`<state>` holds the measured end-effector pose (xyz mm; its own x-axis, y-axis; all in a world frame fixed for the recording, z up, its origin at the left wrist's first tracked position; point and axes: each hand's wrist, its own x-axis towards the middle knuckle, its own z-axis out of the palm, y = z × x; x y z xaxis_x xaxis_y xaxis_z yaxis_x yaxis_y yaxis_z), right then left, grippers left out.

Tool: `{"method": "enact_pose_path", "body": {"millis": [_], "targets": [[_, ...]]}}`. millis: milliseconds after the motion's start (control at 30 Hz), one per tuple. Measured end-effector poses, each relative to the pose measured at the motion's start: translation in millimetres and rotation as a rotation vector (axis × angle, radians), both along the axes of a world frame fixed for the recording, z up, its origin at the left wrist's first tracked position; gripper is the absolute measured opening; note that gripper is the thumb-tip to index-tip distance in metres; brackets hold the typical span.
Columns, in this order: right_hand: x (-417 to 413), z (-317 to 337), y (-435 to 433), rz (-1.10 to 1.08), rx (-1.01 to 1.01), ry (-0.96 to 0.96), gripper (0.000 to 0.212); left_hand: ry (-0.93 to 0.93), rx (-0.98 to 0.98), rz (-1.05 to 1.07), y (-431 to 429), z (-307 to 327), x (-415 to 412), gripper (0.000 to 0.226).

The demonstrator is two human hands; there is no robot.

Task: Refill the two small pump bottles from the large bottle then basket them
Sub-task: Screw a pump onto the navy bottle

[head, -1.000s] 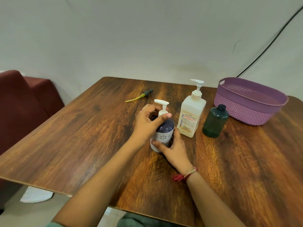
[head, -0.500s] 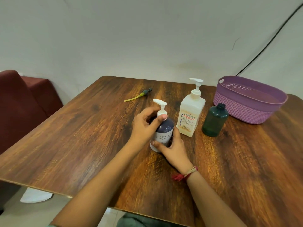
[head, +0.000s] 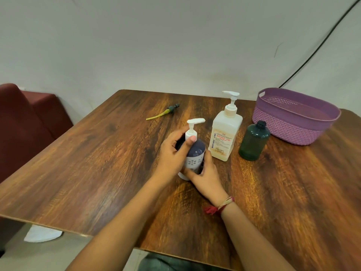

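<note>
Right, the small purple-and-white pump bottle (head: 196, 153) stands upright in the middle of the table (head: 97, 163), and both hands are on it. The right hand (head: 207, 177) is wrapped round its base from the 5 o'clock side, bracing it. The left hand (head: 172, 155) comes in from 8 o'clock, thumb and fingers pinched on the white collar under the pump head (head: 195, 121). And there, the thumb has slid round the collar since a second ago and the spout has swung a touch, while the bottle itself hasn't budged. That reads to me as the pump being twisted; loosening or tightening, I can't tell. The big white bottle (head: 224, 137) waits just beside it at 1 o'clock, pump on. The green bottle (head: 254, 142) is further out at 2 o'clock. The purple basket (head: 289, 124) beyond has no bottle in it. A loose pump with a yellow tube (head: 162, 114) lies at 11 o'clock, so there's plenty left to do.
</note>
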<state>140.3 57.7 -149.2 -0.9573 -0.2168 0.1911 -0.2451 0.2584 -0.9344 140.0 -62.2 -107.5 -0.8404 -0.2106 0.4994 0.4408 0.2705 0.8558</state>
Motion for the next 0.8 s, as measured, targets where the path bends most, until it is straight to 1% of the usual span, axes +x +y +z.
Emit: {"method": "enact_pose_path", "body": {"millis": [100, 133, 200, 267, 300, 400, 467, 500, 600, 633, 700, 733, 800], "targets": [[1.7, 2.1, -0.6, 0.001, -0.007, 0.002, 0.072, 0.018, -0.018, -0.018, -3.5, -0.6, 4.3, 0.042], [1.5, 2.0, -0.6, -0.002, -0.006, -0.001, 0.073, 0.02, 0.006, -0.006, -2.9, 0.5, 3.2, 0.041], [0.8, 1.2, 0.1, 0.008, -0.002, -0.02, 0.073, -0.006, 0.075, 0.009, 2.0, 3.7, 3.2, 0.049], [0.7, 1.2, -0.3, 0.02, 0.008, -0.04, 0.078, -0.036, 0.103, 0.056, 6.5, 3.5, -0.4, 0.055], [0.9, 1.0, -0.6, 0.02, 0.007, -0.046, 0.079, -0.048, 0.111, 0.087, 8.2, 2.9, -3.1, 0.053], [0.7, 0.3, -0.8, 0.006, -0.008, -0.057, 0.085, -0.026, 0.111, 0.121, 12.0, 6.1, -4.0, 0.03], [-0.2, -1.0, -0.3, 0.006, -0.003, -0.06, 0.078, -0.008, 0.05, 0.083, 10.9, 4.7, -0.6, 0.014], [-0.2, -1.4, -0.2, 0.006, 0.007, -0.058, 0.074, 0.005, 0.011, 0.065, 9.2, 3.4, 2.4, 0.012], [0.1, -1.2, 0.5, 0.007, 0.036, -0.047, 0.071, 0.013, -0.048, 0.069, 7.4, 0.9, 9.5, 0.029], [0.2, -1.1, 0.4, 0.012, 0.043, -0.05, 0.074, -0.013, -0.007, 0.063, 8.1, 2.8, 9.9, 0.032], [-0.4, -0.9, 0.3, 0.023, 0.061, -0.063, 0.081, -0.068, 0.1, 0.088, 11.0, 6.5, 8.2, 0.049], [-0.7, -1.0, 0.5, 0.025, 0.068, -0.066, 0.081, -0.086, 0.112, 0.121, 13.2, 7.6, 6.1, 0.05], [-1.0, -2.0, 0.2, 0.014, 0.078, -0.064, 0.078, -0.093, 0.092, 0.174, 16.4, 8.5, 2.6, 0.041]]}}
